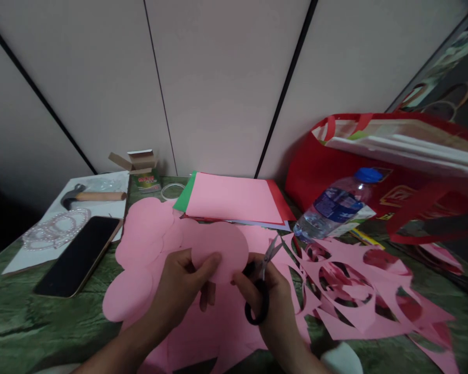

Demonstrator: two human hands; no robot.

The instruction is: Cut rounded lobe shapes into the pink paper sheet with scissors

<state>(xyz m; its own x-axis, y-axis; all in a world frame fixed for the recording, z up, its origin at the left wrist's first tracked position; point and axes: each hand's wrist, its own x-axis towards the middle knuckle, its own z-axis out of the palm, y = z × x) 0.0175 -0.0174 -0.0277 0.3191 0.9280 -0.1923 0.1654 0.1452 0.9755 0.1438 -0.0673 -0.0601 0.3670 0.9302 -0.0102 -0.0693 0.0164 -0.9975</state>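
Pinched between thumb and fingers of my left hand (183, 283) is a round pink paper cutout (224, 244), raised above the table. My right hand (275, 296) grips a pair of scissors (262, 298) with black handles, its blades pointing up and away, slightly apart. The right fingertips also come up to the cutout's right edge; whether they press on it is hard to tell. Beneath both hands lie pink sheets (203, 332). More rounded pink cutouts (130, 291) overlap to the left of my left hand.
Pink paper offcuts (354, 285) with round holes heap at right, near a water bottle (331, 205) and red bag (315, 161). Coloured paper (234, 197) is stacked behind. At left are a phone (80, 257), hammer (93, 196), beads (58, 228) and opened small box (145, 176).
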